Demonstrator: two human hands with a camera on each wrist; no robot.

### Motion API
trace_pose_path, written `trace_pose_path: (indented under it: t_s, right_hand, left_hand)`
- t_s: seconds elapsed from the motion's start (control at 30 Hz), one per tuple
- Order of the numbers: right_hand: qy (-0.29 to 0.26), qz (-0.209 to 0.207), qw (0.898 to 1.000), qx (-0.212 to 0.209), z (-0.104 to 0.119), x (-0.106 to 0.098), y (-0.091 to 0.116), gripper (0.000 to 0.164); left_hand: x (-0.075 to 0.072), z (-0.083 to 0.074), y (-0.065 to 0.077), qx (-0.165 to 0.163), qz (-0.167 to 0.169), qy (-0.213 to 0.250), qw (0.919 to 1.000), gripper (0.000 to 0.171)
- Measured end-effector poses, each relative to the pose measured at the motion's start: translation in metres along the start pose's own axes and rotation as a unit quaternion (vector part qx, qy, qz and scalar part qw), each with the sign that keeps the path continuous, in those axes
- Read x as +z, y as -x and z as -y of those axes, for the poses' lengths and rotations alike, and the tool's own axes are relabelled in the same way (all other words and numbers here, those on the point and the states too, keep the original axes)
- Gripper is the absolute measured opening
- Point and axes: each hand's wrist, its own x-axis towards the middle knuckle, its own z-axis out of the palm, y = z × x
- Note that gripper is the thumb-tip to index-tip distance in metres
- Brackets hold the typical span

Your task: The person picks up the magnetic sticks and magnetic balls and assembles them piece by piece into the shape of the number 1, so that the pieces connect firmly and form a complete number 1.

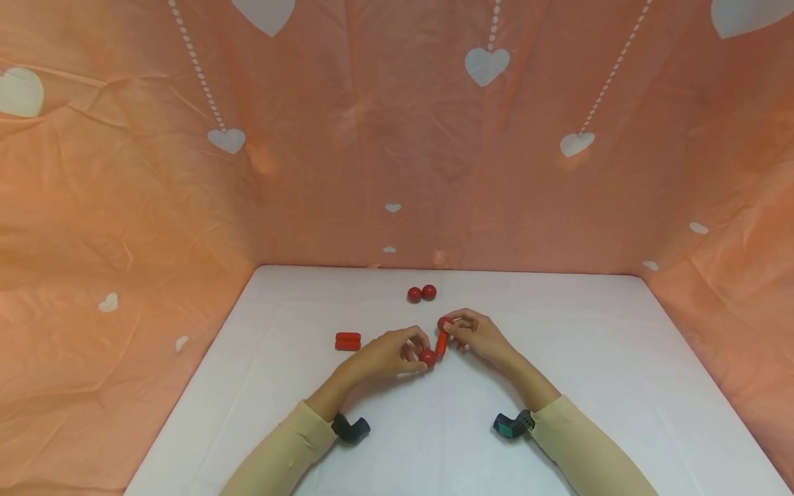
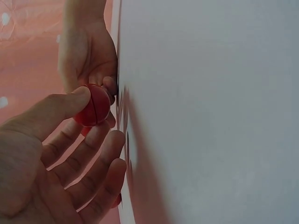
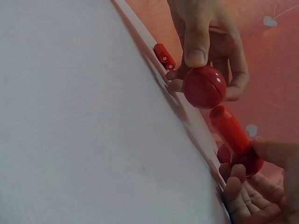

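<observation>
Red balls [image 3: 198, 91] glossy, smooth; backdrop [image 1: 409, 158] creased, sheeny.

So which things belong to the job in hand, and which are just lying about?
In the job:
red ball, in the left hand
red stick with second ball at its end, in the right hand

Lying apart, perhaps parts for later:
two balls farther back
two sticks to the left

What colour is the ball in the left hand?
A glossy red ball; clearest in the right wrist view.
</observation>
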Motion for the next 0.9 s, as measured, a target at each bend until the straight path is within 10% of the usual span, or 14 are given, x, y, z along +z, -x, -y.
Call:
trace_pose_path:
  t_s: [0.9]
  right_hand:
    - [-0.009, 0.000, 1.000, -0.009, -0.0023, -0.0007, -0.0012, 0.038]
  left_hand:
    - [0.0098, -0.0048, -0.0026, 0.000, -0.007, -0.002, 1.0000, 0.035]
